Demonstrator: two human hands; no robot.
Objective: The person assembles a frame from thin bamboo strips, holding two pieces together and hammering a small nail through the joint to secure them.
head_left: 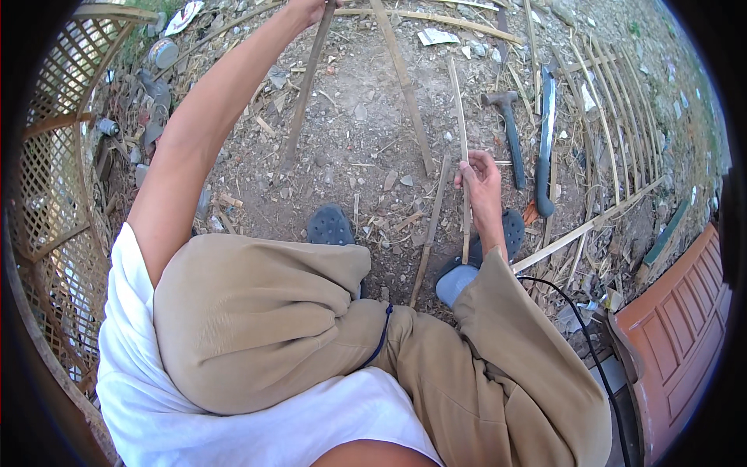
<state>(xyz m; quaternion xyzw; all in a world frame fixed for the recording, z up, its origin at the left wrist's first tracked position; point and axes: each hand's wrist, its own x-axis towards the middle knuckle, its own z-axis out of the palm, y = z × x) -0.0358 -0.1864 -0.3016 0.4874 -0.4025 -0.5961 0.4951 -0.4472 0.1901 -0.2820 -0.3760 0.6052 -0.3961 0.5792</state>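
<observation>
My right hand [484,187] is closed in a pinch around a thin pale wooden strip [457,109]. The strip runs from in front of me down toward my right shoe [510,233]. My left arm stretches far forward, and my left hand [310,9], partly cut off by the upper edge, grips the far end of a dark wooden slat [307,93]. Between the hands, another slat [405,86] lies on the ground. A shorter slat [430,233] rests between my feet, just left of the right hand.
Right of my right hand lie a hammer [510,140] and a long machete [546,132]. Farther right are a rack of curved strips [622,117] and a reddish-brown panel [677,327]. A wooden lattice [58,171] curves along the left. A black cable [583,335] runs beside my right leg.
</observation>
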